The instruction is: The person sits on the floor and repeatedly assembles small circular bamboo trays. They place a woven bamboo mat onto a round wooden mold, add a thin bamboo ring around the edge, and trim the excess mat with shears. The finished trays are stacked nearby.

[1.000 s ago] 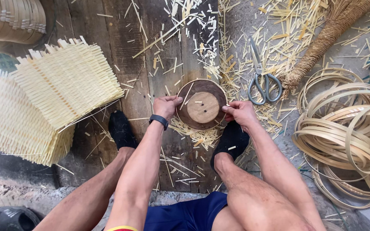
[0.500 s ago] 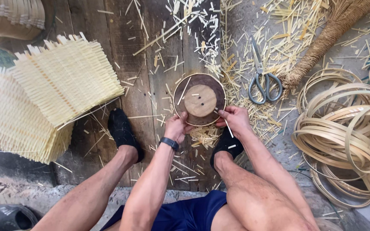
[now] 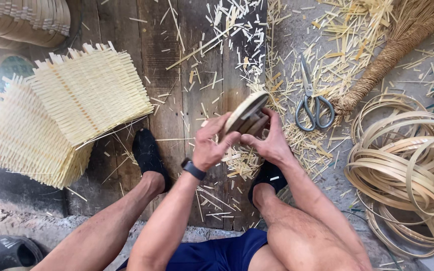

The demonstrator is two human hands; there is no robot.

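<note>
Round wooden mould (image 3: 244, 116) being held tilted on edge at frame centre, above plank floor (image 3: 177, 75). Left hand (image 3: 212, 143) and right hand (image 3: 269, 140) both gripping rim. Step: inspecting, turning. Next move calling for steady two-handed hold.

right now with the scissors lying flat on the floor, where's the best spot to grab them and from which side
Probably by the loop handles. The scissors lie flat to the right of the right hand, blades shut and pointing away from the person, the two rounded loops at the near end. Coming from the near side, from above, lets fingers hook the loops and keeps clear of the tips. The broom handle lies close on their right, so that side is tighter.
</note>
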